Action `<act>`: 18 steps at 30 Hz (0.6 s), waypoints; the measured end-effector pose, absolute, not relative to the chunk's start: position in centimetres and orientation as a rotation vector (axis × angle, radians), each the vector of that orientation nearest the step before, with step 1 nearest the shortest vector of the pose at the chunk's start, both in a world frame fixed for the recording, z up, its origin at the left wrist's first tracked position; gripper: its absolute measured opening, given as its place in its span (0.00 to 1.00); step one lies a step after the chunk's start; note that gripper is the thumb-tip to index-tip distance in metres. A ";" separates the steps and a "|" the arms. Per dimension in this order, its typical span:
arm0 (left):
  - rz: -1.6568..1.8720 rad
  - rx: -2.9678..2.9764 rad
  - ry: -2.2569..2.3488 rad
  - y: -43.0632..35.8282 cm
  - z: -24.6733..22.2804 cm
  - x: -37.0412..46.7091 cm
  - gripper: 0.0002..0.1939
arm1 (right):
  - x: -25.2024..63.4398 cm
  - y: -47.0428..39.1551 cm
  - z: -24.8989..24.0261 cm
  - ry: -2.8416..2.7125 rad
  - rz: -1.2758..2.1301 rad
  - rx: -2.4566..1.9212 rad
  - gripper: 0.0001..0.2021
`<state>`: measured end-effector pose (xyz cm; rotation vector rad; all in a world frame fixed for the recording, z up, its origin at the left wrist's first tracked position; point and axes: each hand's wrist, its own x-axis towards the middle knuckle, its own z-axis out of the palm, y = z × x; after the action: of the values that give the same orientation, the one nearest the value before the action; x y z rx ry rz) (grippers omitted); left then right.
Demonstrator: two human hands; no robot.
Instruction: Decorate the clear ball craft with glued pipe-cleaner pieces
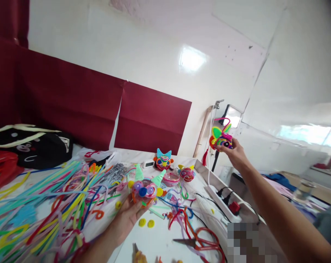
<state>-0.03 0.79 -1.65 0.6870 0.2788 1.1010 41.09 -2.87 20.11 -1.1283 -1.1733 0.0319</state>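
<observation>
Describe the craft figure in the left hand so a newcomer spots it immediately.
Start at the white table, right of the big pile of colourful pipe cleaners. The left hand cups the craft figure just above the tabletop. Unlike the figures nearby, it has two mint-green cone horns and purple and blue pompoms.

On the white table (157, 244) lie many coloured pipe cleaners (45, 204), a pair of scissors (194, 241), a black bag (31, 146) and a white power strip (222, 202).
</observation>
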 end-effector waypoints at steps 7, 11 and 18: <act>1.103 0.684 0.298 0.7 -1.4 -0.1 0.23 | 40.6 -5.6 22.8 -1.206 0.039 -1.025 0.26; 1.095 0.690 0.297 0.6 -1.5 -0.1 0.21 | 40.4 -6.8 23.3 -1.204 0.073 -0.976 0.24; 1.118 0.671 0.339 0.5 -1.1 -0.1 0.21 | 40.9 -7.8 23.1 -1.172 0.111 -0.925 0.19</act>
<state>-0.08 0.46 -1.12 0.6709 0.3390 1.1184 40.85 -7.85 23.09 -0.9246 -1.1719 0.1110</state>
